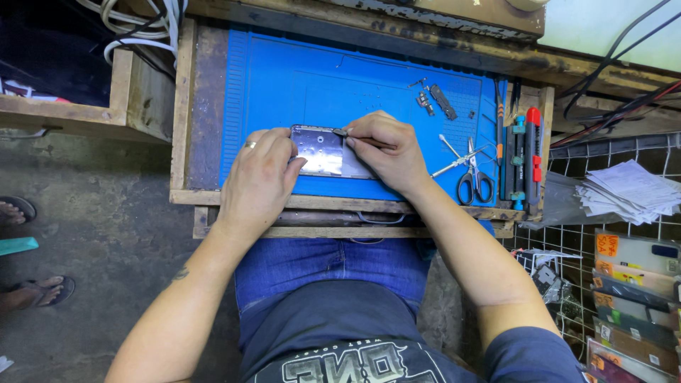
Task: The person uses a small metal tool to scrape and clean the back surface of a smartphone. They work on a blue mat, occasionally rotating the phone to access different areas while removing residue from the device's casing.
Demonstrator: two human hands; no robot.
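Matt blue rubbery mat [298, 78] on rough, worn wooden bench [186, 106]; glossy phone back [323, 150] (reflective); shiny metal scissors [474, 170].

the mat [298, 85] on the wooden surface [186, 106] was bright blue, with faint ruled lines and a ribbed strip down its left edge. the surface itself was worn brown, dark with stains. the opened phone [323, 151] showed a silvery, shiny inside framed in black. a silver ring [250, 145] sat on one of the left fingers. the scissors [474, 177] to the right had black handles and steel blades. beside them lay a red and black tool [533, 145] and a black one with teal ends [518, 159]. the jeans [312, 266] were mid blue, the shirt [340, 319] dark navy with pale grey lettering. the floor [92, 234] was mottled grey.
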